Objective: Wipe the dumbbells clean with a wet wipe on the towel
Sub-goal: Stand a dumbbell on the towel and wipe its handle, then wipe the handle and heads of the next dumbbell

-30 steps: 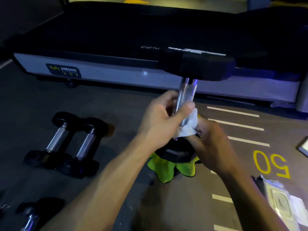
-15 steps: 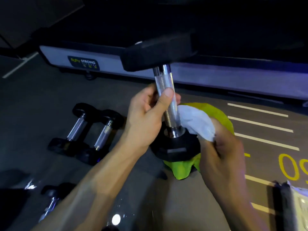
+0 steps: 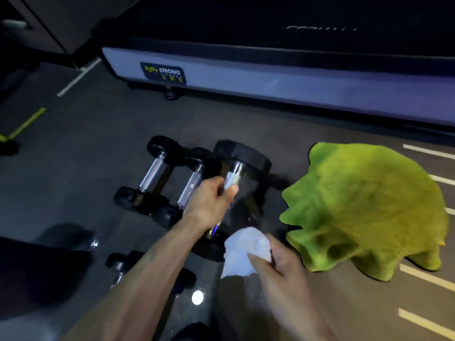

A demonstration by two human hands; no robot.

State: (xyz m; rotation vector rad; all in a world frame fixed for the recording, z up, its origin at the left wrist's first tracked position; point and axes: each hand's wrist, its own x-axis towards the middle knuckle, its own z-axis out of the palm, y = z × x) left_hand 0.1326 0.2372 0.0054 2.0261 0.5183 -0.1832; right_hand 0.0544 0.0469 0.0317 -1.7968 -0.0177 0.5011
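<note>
Our left hand is wrapped around the chrome bar of the dumbbell, thumb over the top, carrying it off the towel toward the pair lying on the floor at about nine o'clock from it. Our right hand pinches the crumpled wipe at about five o'clock from the left hand, apart from the bar. The towel lies bare at three o'clock, with nothing on it.

The risks, as we judge them: the bar may be damp from wiping, so a one-handed grip could slip and drop the weight onto the floor or onto the neighbouring dumbbells. Set down too close, its head could knock the nearest one and start it rolling.

We cannot tell whether the near head has touched the floor; it is dark, smeared, and partly behind our forearm. Blur softens both hands. Another dumbbell at seven o'clock is mostly hidden under the arm. The treadmill is cut off at twelve o'clock.
</note>
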